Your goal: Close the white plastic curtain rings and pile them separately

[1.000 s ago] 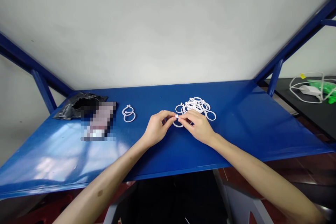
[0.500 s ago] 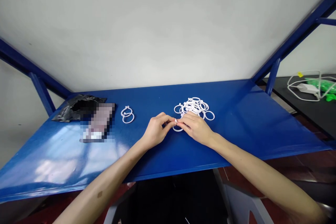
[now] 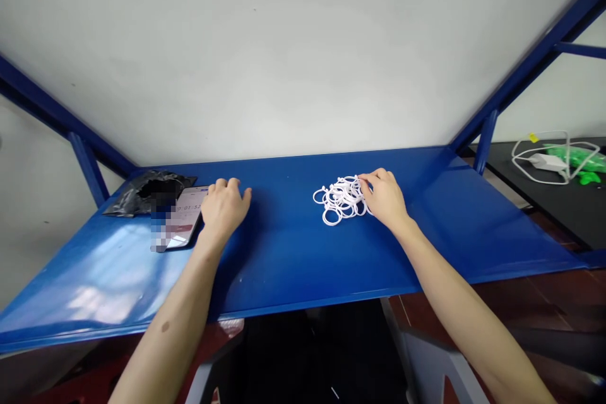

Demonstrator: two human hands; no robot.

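Observation:
My left hand (image 3: 223,207) is palm down over the left part of the blue table, its thumb spread away from the fingers. Beneath it, no ring can be made out. A phone (image 3: 182,218) lies right beside this hand, partly covered by it. At the right edge of a pile of white plastic rings (image 3: 341,199), my right hand (image 3: 384,196) pinches one ring (image 3: 357,178) between thumb and fingertips. The rings are thin, with small knob-like clasps, and overlap one another.
A black plastic bag (image 3: 137,192) lies at the table's back left. Blue frame bars (image 3: 487,132) slope along both sides, and a pale wall (image 3: 293,63) rises behind. A white cable with an adapter (image 3: 546,161) and green plastic (image 3: 575,154) sit on a dark table at right.
My hands have parted from their shared pinch on a ring. The left has moved left over the spot where two rings lay; the right has moved up to the pile's right edge.

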